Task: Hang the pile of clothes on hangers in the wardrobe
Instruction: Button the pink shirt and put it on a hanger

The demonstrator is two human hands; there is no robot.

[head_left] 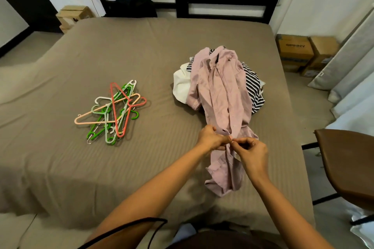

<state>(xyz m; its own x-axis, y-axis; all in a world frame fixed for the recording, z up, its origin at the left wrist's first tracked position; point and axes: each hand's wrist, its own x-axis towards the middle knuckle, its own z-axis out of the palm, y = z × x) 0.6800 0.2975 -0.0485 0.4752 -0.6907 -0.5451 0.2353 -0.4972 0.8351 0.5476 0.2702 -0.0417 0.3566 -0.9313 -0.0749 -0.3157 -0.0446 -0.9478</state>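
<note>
Pink cloth is pinched between the fingers [226,139] of the left hand [211,138] and those of the right hand [253,152]. Both sets are curled onto the front edge of the shirt [222,91], seemingly at a button, though that is too small to make out. The shirt lies stretched along the bed [141,50], its collar end draped over the pile [254,85] of striped and white clothes and its hem trailing toward the person.

It looks light, limp and not slippery. It should sag and fold wherever it is unsupported, so I judge the collar or shoulders the better hold once a hanger goes in, not the front edge. Hangers [113,111] of thin plastic lie tangled well to the left of the shirt, and their hooks may snag when one is pulled free. No wardrobe is in view.
</note>
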